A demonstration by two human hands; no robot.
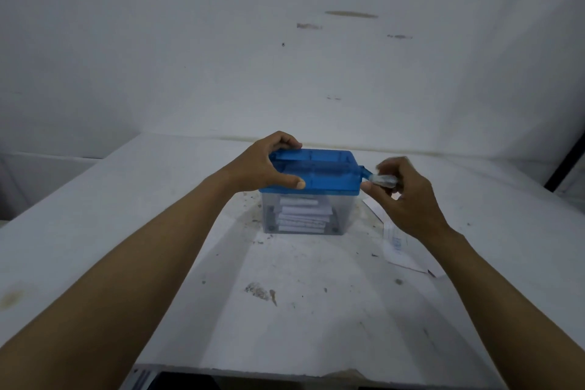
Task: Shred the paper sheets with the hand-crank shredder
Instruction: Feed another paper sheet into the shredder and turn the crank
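Observation:
The hand-crank shredder (329,172) stands at the middle of the table, with a blue top on a clear bin (308,215). White paper strips (302,214) lie piled inside the bin. My left hand (269,165) grips the left end of the blue top, fingers over the far edge and thumb on the near edge. My right hand (402,193) pinches the clear crank handle (384,180) that sticks out of the shredder's right side. Some paper sheets (397,244) lie flat on the table to the right, partly hidden under my right wrist.
The white table (300,310) is stained with dark specks and smudges in front of the shredder. A white wall rises right behind it. A dark slanted bar (566,165) shows at the right edge. The table's near edge runs along the bottom.

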